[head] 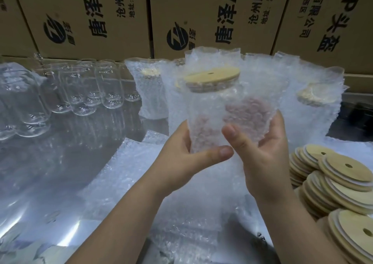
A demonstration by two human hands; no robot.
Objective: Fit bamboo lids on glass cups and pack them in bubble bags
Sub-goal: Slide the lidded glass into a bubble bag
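Nearest the camera, below the held bubble bag point(214, 59), loose flat bubble bags point(181, 219) lie spread over a shiny table point(50, 172). To the lower right of the held bag, spare bamboo lids point(339, 185), each with a small hole, are heaped in overlapping stacks.

A person's two bare hands lift the held bag upright above the table. The left hand point(181, 158) cups its lower left side, thumb across the front and fingers curled behind. The right hand point(268, 156) grips its lower right side, thumb pressed to the front and fingers wrapped round the back, showing pink through the bubbles. Inside sits a glass cup point(207, 110) capped by a bamboo lid point(212, 78), which lies below the bag's open mouth.

Just behind the held bag, on either side, packed cups point(149, 94) stand upright in bubble bags, lids showing through the wrap. Farther left of it, bare glass cups point(86, 90) stand clustered without lids. Behind the held bag, printed cardboard cartons point(90, 11) form a wall along the table's far edge.
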